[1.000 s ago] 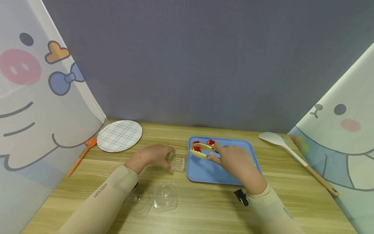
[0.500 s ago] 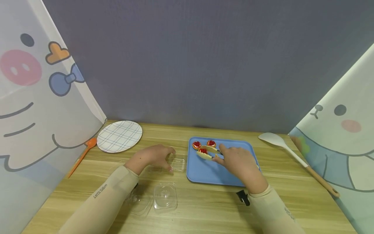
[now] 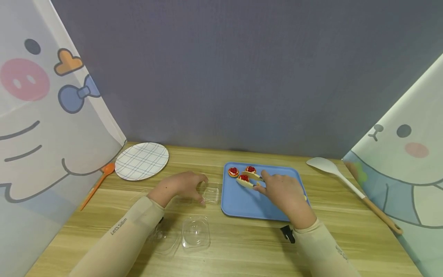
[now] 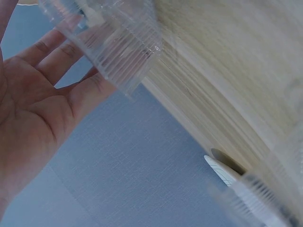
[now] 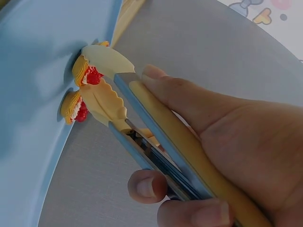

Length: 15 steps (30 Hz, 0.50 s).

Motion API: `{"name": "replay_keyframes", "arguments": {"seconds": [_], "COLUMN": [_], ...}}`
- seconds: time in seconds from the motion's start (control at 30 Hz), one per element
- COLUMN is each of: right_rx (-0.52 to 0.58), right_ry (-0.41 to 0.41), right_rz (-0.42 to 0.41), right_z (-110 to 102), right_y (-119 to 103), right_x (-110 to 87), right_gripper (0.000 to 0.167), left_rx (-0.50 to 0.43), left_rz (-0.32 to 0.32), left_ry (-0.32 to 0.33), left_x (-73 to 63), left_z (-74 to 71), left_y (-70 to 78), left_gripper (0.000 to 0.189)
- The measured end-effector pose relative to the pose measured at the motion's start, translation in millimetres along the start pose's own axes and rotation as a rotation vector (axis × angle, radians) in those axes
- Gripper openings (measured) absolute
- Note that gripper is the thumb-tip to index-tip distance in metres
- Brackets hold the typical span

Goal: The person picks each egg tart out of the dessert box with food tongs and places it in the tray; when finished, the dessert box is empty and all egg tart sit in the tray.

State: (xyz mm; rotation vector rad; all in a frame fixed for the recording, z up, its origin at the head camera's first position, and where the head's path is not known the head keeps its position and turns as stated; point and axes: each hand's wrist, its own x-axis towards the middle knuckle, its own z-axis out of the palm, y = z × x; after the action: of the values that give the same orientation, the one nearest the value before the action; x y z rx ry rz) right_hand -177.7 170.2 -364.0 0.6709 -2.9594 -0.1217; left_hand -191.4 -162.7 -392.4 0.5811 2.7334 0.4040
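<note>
My right hand (image 3: 282, 192) grips a pair of tongs (image 3: 246, 184) with pale scalloped tips, thumb on one arm and fingers on the other. Those tips stand on either side of a small red-topped tart (image 3: 243, 178) on the blue tray (image 3: 250, 204). Behind it sit a second tart (image 3: 233, 172) and a third tart (image 3: 250, 169). In the right wrist view, the tongs (image 5: 184, 156) straddle a tart (image 5: 88, 74) close over the tray. My left hand (image 3: 188, 186) holds a clear ridged plastic container (image 4: 125, 59) between thumb and fingers, left of the tray.
Nearer me lies a clear domed plastic piece (image 3: 195, 232), with another clear piece (image 3: 164, 238) beside it. A checked plate (image 3: 142, 161) and an orange spoon (image 3: 98, 184) are at the left. A large white spoon (image 3: 340, 177) with a wooden handle lies at the right.
The tongs and the front tart between their tips have shifted right across the tray, away from the left tart. My left hand has stayed in place at the clear container.
</note>
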Motion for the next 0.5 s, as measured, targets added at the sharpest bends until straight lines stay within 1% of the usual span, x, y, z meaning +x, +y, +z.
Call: {"name": "replay_keyframes", "arguments": {"seconds": [0.13, 0.27, 0.5], "right_rx": [-0.017, -0.008, 0.01], "right_ry": [-0.016, -0.043, -0.059], "right_rz": [0.015, 0.025, 0.008], "right_z": [1.3, 1.1, 1.3], "right_y": [-0.2, 0.9, 5.2], "right_x": [1.8, 2.9, 5.2], "right_gripper": [0.048, 0.05, 0.046], "left_rx": [0.0, -0.001, -0.006], "left_rz": [-0.001, -0.004, -0.002], "left_ry": [-0.001, -0.005, -0.005], "left_x": [0.6, 1.4, 0.6], "left_z": [0.1, 0.5, 0.9], "left_y": [-0.1, -0.8, -1.6], "left_gripper": [0.078, 0.079, 0.076]}}
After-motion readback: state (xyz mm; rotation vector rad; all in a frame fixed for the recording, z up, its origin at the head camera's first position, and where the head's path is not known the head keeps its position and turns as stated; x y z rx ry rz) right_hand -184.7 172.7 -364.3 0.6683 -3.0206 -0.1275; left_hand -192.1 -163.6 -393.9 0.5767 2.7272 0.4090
